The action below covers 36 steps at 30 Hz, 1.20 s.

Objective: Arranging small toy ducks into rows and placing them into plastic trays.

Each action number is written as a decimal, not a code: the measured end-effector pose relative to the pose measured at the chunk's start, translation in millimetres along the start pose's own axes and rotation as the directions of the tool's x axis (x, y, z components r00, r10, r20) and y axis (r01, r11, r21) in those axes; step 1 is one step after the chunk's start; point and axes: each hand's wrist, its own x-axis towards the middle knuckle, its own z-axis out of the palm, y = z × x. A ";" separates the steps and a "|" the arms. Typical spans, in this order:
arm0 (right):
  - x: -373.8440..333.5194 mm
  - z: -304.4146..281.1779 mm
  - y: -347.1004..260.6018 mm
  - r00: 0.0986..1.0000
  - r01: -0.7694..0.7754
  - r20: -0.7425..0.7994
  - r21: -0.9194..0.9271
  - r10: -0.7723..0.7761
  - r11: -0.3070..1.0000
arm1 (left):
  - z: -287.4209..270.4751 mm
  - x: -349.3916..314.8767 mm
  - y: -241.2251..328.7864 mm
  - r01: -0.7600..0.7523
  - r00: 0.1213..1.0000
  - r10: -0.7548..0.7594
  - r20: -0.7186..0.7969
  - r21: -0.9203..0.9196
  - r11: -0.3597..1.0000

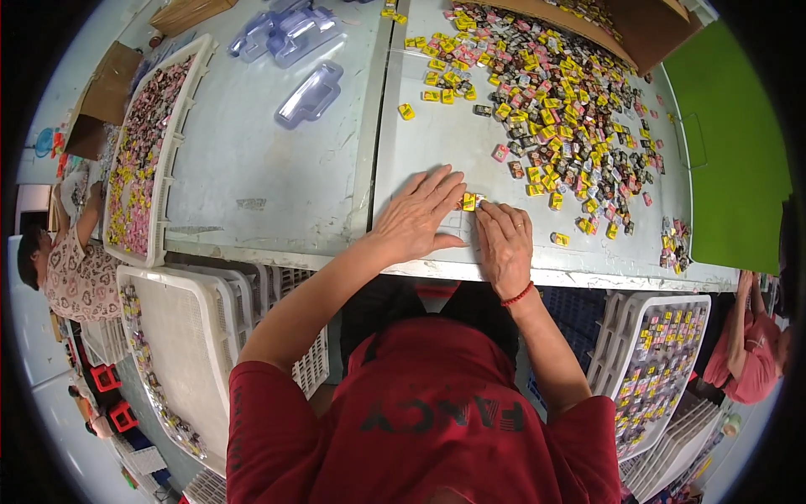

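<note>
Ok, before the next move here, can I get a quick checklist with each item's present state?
1. Both hands visible: ok; the left hand and right hand are over the near side of the table.
2. Small packets between the hands visible: ok, partly covered by fingers.
3. Firm hold on those packets: cannot tell; the fingers hide the contact.
4. Loose packets beyond the right hand in neat rows: not ok; they lie scattered and heaped.
5. Single clear plastic tray free of packets: ok; none shows in it.
</note>
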 end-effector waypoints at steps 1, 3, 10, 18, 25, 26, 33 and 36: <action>-1.1 0.4 1.1 1.000 -0.001 -0.004 -0.004 0.001 1.000 | 0.4 0.0 -0.9 -0.011 1.000 0.010 -0.015 -0.033 0.999; -0.3 0.0 1.6 1.000 -0.011 -0.005 0.014 0.011 1.000 | -0.8 -3.2 -4.7 0.039 0.995 -0.051 -0.090 -0.132 0.991; 3.5 -3.1 1.7 0.999 -0.051 0.010 0.016 0.050 0.999 | -16.8 -25.6 -17.7 0.125 0.918 -0.191 -0.346 -0.203 0.971; -0.5 0.7 0.1 0.998 -0.051 0.032 -0.041 0.052 0.998 | -12.7 -21.8 -13.6 0.109 0.924 -0.173 -0.341 -0.198 0.974; -0.8 0.2 -0.3 0.997 -0.061 0.045 -0.054 0.063 0.997 | -14.8 -18.6 -16.1 0.039 0.941 -0.078 -0.329 -0.123 0.992; -0.1 0.1 -0.3 0.997 -0.062 0.042 -0.061 0.065 0.996 | -14.6 -17.7 -18.0 0.035 0.943 -0.068 -0.325 -0.106 0.994; -1.2 2.3 0.6 0.997 -0.061 0.043 -0.048 0.063 0.997 | -3.8 -25.1 -22.7 0.094 0.889 -0.186 -0.418 -0.229 0.969; -1.0 0.8 -0.2 0.997 -0.064 0.045 -0.054 0.066 0.997 | -2.2 -23.4 -19.9 0.116 0.863 -0.226 -0.451 -0.260 0.959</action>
